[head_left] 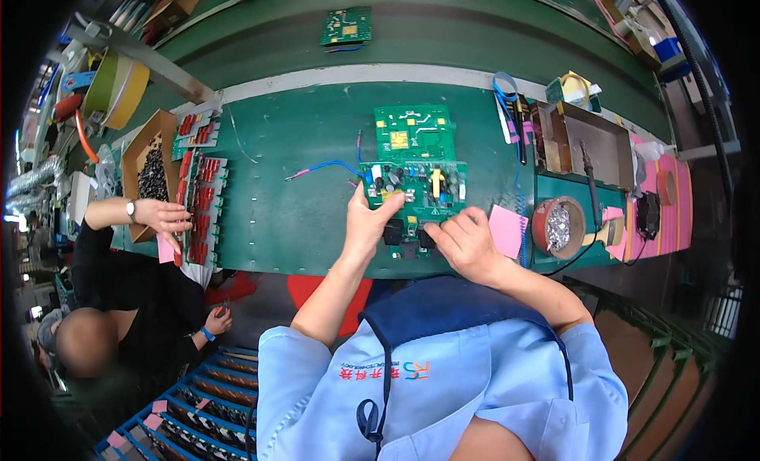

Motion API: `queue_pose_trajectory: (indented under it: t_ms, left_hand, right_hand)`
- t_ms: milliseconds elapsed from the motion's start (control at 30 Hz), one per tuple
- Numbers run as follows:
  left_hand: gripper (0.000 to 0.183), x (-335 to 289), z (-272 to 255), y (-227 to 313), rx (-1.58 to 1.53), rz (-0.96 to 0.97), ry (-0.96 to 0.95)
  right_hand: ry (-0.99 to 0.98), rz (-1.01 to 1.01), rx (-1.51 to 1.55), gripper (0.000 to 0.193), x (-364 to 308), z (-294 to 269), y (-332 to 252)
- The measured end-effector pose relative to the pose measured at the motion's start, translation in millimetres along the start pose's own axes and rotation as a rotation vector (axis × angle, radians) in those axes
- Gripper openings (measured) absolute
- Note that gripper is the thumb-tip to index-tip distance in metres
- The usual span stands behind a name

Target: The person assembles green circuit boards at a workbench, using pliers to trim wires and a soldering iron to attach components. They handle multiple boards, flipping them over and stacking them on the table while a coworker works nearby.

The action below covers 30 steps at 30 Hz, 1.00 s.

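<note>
A green circuit board [453, 176] filled with components lies on the green bench before me, and a blue wire [328, 165] trails from its left side. My left hand [369, 225] grips the board's left edge, its thumb lying across the top near a yellow part. At the lower right edge of the board, my right hand [469, 243] is curled, with its fingertips pinched at a black component [427, 238]; the fingers partly cover that part. Just beyond, touching or nearly touching the first board, is a flatter green circuit board [413, 128].
Right of the board lie a pink notepad [507, 230], a red-rimmed bowl of metal shavings [558, 226], a soldering iron [588, 164] and a metal tray [598, 140]. At left, a co-worker's hand [164, 217] touches a rack of red parts [207, 207]. Another board [346, 27] sits on the far ledge.
</note>
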<state>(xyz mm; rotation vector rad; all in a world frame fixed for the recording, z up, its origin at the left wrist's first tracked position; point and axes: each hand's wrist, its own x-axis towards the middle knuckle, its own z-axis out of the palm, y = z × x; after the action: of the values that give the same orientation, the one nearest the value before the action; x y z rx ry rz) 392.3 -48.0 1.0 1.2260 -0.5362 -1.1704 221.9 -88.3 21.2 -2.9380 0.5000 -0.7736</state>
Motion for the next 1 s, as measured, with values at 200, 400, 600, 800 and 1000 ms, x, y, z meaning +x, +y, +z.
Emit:
queue_pose_trajectory:
  t_ms: [200, 400, 600, 800, 1000]
  left_hand:
    - [0.026, -8, -11, 3, 0.113, 0.045, 0.085]
    - [0.023, -16, -40, 4, 0.114, 0.05, -0.01]
    - [0.031, -24, -74, 33, 0.148, -0.152, -0.337]
    - [0.022, -18, -75, 30, 0.218, -0.071, -0.253]
    - [0.014, -10, -62, 26, 0.32, -0.098, -0.187]
  right_hand:
    - [0.02, -0.021, 0.056, 0.034, 3, 8, -4]
    - [0.018, 0.077, 0.281, 0.039, 11, 13, -6]
    - [0.054, 0.106, 0.393, 0.042, 5, 20, -3]
    - [0.026, 0.113, 0.385, 0.041, 5, 20, -6]
    - [-0.001, 0.136, 0.352, 0.04, 2, 19, -5]
